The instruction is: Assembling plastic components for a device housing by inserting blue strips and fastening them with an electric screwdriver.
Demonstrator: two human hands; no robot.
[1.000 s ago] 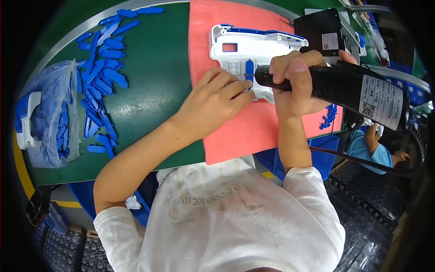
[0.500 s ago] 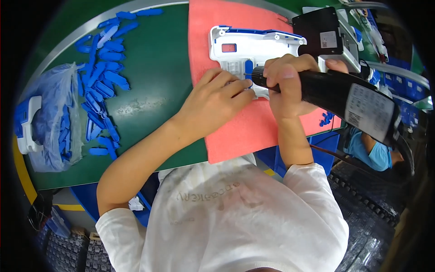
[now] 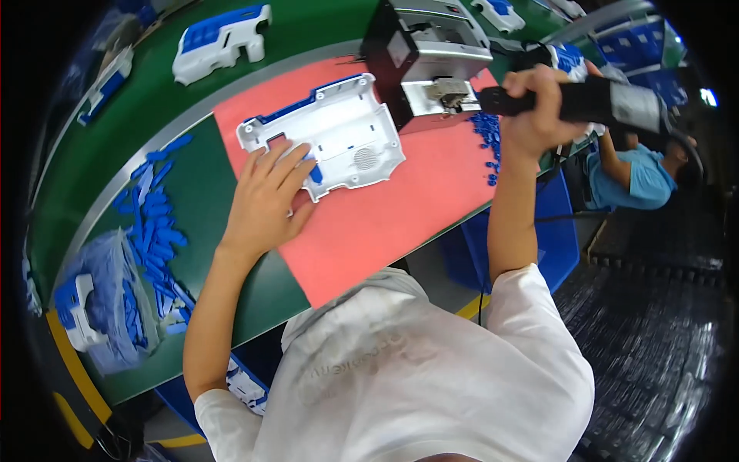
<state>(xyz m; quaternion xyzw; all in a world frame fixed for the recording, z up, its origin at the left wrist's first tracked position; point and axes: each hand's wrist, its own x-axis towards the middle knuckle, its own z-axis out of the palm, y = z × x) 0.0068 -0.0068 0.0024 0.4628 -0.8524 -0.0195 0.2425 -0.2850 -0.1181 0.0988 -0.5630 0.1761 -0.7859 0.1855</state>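
Head view, looking down past our white shirt: our left hand (image 3: 265,202) lies flat, fingers spread, on the near-left end of the white and blue housing (image 3: 327,138), pressing it to the pink mat (image 3: 385,223) rather than closing around it. Half a second ago our right hand had the black power screwdriver (image 3: 593,100) tipped down onto that housing; now the right hand (image 3: 539,112) has lifted up and off to the right, its grip wrapped tight around the tool's barrel, the tip clear of the part and close beside the black and silver machine (image 3: 427,58). We judge that this fastening stroke is over and the part is free to be shifted or passed on.

The housing sits in the middle of the mat, on the green surface (image 3: 192,200), inner face up. Its long axis runs from lower left to upper right in the picture, the notched end nearest our left hand, the end with the round grille toward the machine, its blue-trimmed edge on the far side.

Further left, loose blue clips (image 3: 158,223) lie scattered beside a clear bag (image 3: 108,300) of more. Beyond the mat, a second white and blue housing (image 3: 219,42) rests on the green belt. Small blue pieces (image 3: 486,135) lie at the mat's right edge, and a co-worker in a blue shirt (image 3: 635,173) sits past it
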